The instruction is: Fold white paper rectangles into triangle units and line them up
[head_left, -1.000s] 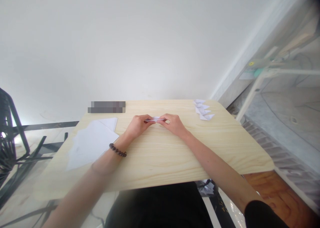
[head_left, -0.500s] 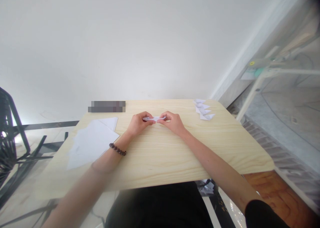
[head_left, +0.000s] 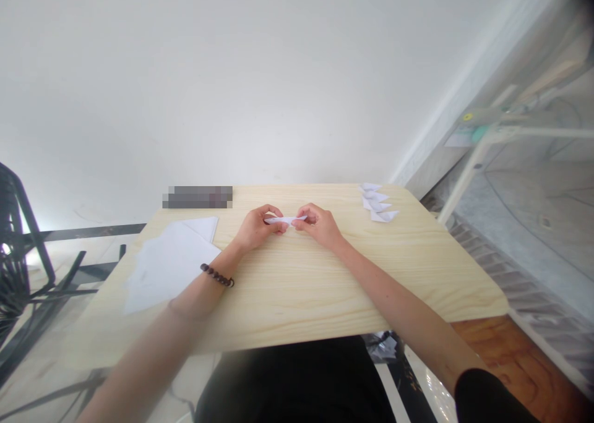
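A small folded white paper boat (head_left: 288, 221) with pointed ends is held over the middle of the table. My left hand (head_left: 258, 226) pinches its left end between thumb and fingers. At the other end, my right hand (head_left: 317, 224) grips it the same way. The fingertips cover part of both ends. Several similar folded paper boats (head_left: 380, 206) sit in an overlapping row at the table's back right. To the left of my left hand lies a spread pile of white paper sheets (head_left: 171, 262).
The light wooden table (head_left: 297, 299) stands against a white wall (head_left: 288, 89). A pixelated dark object (head_left: 199, 198) lies at its back left. A black chair (head_left: 28, 243) is off to the left, and a white metal frame (head_left: 473, 169) stands at right.
Both hands stay nearly in place. The paper between them has tilted slightly, so more of its white side shows. My fingers have shifted a little on it.
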Tool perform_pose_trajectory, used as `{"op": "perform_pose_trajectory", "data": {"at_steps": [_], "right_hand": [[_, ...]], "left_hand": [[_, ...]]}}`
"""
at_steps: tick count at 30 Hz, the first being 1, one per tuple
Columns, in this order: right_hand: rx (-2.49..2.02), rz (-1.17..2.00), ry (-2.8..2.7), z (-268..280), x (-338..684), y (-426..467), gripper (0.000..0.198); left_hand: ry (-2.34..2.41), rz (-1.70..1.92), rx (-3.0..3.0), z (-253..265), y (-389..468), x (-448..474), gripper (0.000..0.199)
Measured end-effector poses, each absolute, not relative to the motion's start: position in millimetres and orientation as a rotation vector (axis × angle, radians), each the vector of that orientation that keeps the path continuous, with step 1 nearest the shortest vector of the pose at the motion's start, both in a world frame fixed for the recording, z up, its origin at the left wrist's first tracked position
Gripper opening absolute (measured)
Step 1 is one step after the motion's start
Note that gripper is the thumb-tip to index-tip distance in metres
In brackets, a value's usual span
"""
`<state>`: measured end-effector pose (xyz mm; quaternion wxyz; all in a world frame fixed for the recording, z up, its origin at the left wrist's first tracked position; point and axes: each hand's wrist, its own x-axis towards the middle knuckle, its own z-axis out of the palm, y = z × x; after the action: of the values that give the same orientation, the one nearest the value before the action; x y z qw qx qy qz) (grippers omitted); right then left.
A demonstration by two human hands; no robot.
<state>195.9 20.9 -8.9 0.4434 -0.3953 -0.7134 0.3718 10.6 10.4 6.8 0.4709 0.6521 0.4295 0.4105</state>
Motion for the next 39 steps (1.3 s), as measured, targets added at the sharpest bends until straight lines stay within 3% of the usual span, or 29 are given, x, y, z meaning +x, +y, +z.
{"op": "perform_pose_trajectory", "data": {"at_steps": [11, 19, 25, 39], "right_hand": [[-0.961, 1.13, -1.652, -9.6, 197.4, 20.5, 0.024], [-1.005, 1.329, -1.503, -5.5, 199.7, 21.3, 0.031], [-0.993, 1.415, -1.506, -3.9, 200.8, 21.7, 0.03], [-0.908, 0.486, -2.123, -0.3, 199.6, 11.2, 0.022]], "left_hand": [[1.083, 0.948, 1.637, 2.6, 11.4, 7.4, 0.037], [0.971, 1.115, 2.409, 9.9, 7.3, 6.5, 0.021], [0.965, 1.165, 2.517, 6.0, 8.8, 7.6, 0.018], [1.109, 1.155, 2.459, 5.6, 6.7, 6.9, 0.022]]}}
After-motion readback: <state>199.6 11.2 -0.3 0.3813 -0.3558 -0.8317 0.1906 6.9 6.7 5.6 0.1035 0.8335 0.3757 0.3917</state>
